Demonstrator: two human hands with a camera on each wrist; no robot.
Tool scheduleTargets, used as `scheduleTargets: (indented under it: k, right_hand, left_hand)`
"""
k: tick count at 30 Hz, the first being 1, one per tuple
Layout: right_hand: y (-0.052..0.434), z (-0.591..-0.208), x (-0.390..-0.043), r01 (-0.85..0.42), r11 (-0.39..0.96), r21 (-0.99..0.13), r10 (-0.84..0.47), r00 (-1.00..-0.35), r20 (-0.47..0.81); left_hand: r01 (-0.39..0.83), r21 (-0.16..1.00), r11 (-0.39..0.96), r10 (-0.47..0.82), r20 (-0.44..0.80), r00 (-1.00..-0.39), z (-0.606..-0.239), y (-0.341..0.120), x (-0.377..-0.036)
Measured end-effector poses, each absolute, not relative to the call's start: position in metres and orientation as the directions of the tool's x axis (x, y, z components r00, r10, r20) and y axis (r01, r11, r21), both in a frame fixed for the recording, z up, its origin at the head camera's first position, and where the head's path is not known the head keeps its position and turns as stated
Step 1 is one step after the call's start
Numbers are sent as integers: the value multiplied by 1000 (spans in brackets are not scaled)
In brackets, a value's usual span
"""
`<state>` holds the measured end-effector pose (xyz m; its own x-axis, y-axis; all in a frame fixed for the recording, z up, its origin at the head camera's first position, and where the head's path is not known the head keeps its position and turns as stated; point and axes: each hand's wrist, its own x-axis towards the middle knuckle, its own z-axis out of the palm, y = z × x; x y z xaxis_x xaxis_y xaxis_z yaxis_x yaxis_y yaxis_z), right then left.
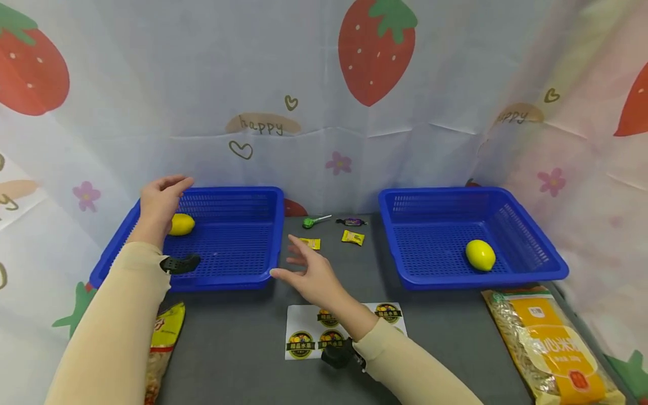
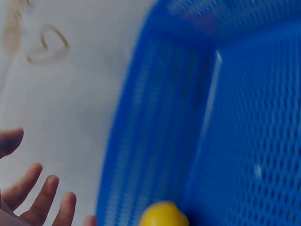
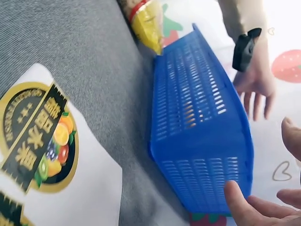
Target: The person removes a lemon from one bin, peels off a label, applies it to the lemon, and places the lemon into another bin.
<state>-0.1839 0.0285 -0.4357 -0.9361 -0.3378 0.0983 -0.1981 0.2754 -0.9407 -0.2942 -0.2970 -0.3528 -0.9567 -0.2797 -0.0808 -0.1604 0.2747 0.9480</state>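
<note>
Left hand (image 1: 161, 203) hovers spread, holding nothing, over the lemon (image 1: 181, 224) at 9 o'clock in the left basket (image 1: 228, 247); right hand (image 1: 311, 274), grip also spread, waits by its 3 o'clock rim; best to lower squarely, then wrap.

The two blue baskets, left basket (image 1: 228, 236) and right basket (image 1: 455, 236), look like moulded plastic with a fine perforated mesh and a slight sheen on the rims. The lemon at mid-left (image 1: 182, 224) and the lemon at mid-right (image 1: 480, 255) have a smooth, faintly glossy yellow skin. The counter (image 1: 238, 343) is covered in a dark grey, matt, finely ribbed cloth. The sticker sheet (image 1: 304, 337) at lower centre is smooth white paper with glossy printed labels. The noodle packet (image 1: 552, 343) at lower right is shiny clear film. The backdrop (image 1: 314, 73) is thin, creased, matt printed cloth. Both sleeves (image 1: 111, 337) are soft, matt beige knit.
</note>
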Motion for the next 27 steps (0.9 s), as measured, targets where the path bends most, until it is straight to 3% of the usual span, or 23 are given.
scheduleTargets:
  k: [7,17,27]
  right_hand:
    - [22,-439,-187,-187,234,-954,-373,-924,90]
    - [15,-448,-185,-152,242,-958,-371,-927,54]
    - [9,-452,-181,-207,297,-932,-352,-931,94]
  left_hand:
    - [-178,881,439,-156,-120,-980,-375,-330,-306]
    - [-236,783,575,-81,-233,-969,-408,-352,-309]
    - [-248,680,690,-120,-231,-966,-420,-351,-309]
